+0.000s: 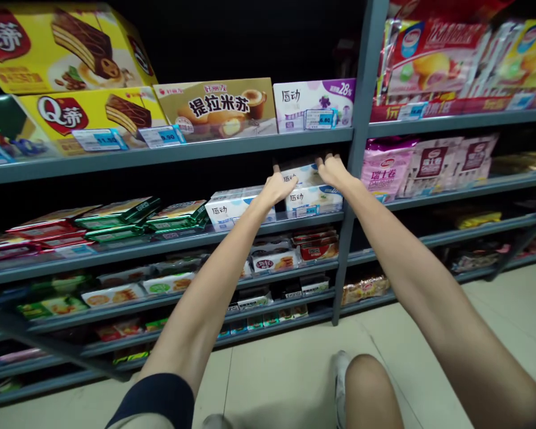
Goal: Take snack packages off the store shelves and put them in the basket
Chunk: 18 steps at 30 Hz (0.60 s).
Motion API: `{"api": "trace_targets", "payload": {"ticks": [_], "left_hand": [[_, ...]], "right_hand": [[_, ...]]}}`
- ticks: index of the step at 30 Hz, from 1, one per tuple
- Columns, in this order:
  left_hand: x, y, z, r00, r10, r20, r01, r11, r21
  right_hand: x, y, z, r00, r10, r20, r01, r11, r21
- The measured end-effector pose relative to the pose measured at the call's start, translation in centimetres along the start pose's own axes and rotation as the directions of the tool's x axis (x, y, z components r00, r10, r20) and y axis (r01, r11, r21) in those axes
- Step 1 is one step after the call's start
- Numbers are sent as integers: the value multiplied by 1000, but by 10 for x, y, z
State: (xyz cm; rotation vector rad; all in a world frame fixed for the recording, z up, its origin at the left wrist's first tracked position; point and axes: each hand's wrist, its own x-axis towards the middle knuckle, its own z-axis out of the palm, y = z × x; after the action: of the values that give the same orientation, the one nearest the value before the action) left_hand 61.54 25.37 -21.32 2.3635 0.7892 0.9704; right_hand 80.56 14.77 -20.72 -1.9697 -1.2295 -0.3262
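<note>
Shop interior: dark-backed grey metal shelving over a pale tiled floor (509,310). Landmark, one upright post (361,101) between two bays.

Left of the post, top shelf: yellow cake boxes (93,116), a tan box (218,107) and, nearest the post, a purple-and-white box (295,107). Right of the post: pink and pale snack bags (386,170).

Left of the post, next shelf down: an upper white box (310,174) with blue trim, directly above a lower white box (321,195) of like design, price label (306,211) at the front. Farther from the post: a group of similar white boxes (226,210), then green packets (178,215) and red packets (40,229).

Progress, as judged: upper box roughly lined up over the lower one, well within the shelf opening; not free of either hand. Whether going in or coming out, or bearing full weight on the box below: not determinable.

Left hand (277,186): partly closed at the box end farther from the post, thumb across the front. Right hand (335,171): partly closed over the end nearer the post, fingers curled at the top corner. Both apparently gripping the upper white box between them; fingertips partly hidden and blurred.
</note>
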Motion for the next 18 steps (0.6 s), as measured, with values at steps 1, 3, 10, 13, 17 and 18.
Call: {"api": "trace_targets", "payload": {"ticks": [1, 3, 10, 13, 17, 18], "left_hand": [[4, 2, 4, 998, -54, 19, 53, 998, 36], [10, 9, 11, 988, -144, 53, 139, 987, 75], [6, 14, 30, 983, -125, 137, 59, 911, 408], [-3, 18, 30, 994, -55, 98, -5, 848, 529], [-41, 29, 8, 954, 291, -66, -223, 842, 490], [-64, 24, -4, 913, 395, -105, -316, 844, 434]], "right_hand": [[0, 1, 3, 999, -1, 46, 3, 999, -36], [-4, 0, 9, 991, 34, 132, -21, 994, -103], [-19, -10, 16, 981, 180, 67, -153, 945, -290], [-15, -13, 11, 984, 143, 110, -101, 940, -326], [-29, -20, -5, 1000, -25, -3, 24, 979, -200], [-46, -22, -8, 989, -116, -90, 104, 987, -125]]}}
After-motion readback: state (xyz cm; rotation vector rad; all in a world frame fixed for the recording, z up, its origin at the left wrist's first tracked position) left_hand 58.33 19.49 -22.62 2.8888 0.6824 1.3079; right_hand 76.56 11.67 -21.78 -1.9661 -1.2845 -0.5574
